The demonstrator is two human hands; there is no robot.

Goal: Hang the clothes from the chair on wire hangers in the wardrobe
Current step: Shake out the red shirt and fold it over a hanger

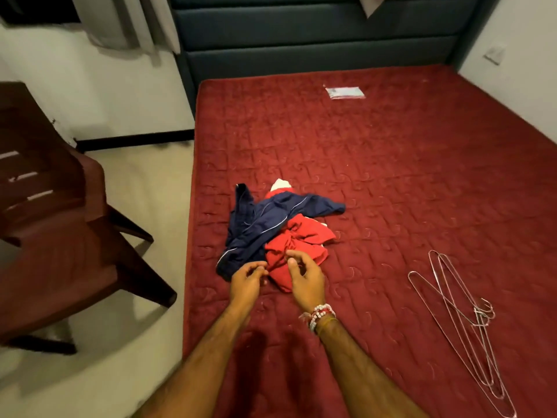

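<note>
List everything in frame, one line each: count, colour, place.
mattress: one, dark red, quilted, fills the right and centre.
headboard: one, dark blue-grey, padded, at the far end of the mattress.
clothes: one pile, navy, red and a bit of white, on the near left part of the mattress.
wire hangers: a few, exact count unclear, silver, lying on the mattress at right.
packet: one, pale, flat, far end of the mattress.
chair: one, dark brown, on the floor at left.
curtain: pale, top left.
wall switch: one, white, right wall.
left hand: at the pile's near edge, open.
right hand: on the red cloth, open, beaded bracelets at the wrist.
</note>
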